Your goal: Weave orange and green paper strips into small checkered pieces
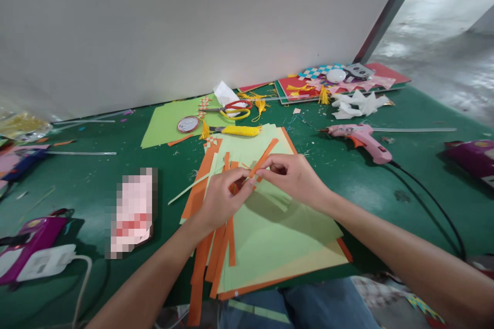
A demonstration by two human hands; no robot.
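Between the fingertips of both hands is an orange paper strip (pixel 266 155), its free end pointing up and away from me. My left hand (pixel 224 194) pinches its near end. My right hand (pixel 292 175) grips the same strip just beside the left fingertips, finger and thumb pressed together. Beneath them lies a stack of light green paper sheets (pixel 281 247) with orange edges showing under it. More cut orange strips (pixel 199 267) lie along the left of the stack, some reaching past the table's front edge. A thin pale green strip (pixel 188 190) sticks out to the left.
Behind the stack are a yellow-handled cutter (pixel 243 131), scissors (pixel 236 108), a round tin (pixel 188 124) and a tissue (pixel 226 93). A pink glue gun (pixel 363 136) with a trailing cord lies right. Left are a blurred-out pink object (pixel 133 211) and a purple power strip (pixel 42 239).
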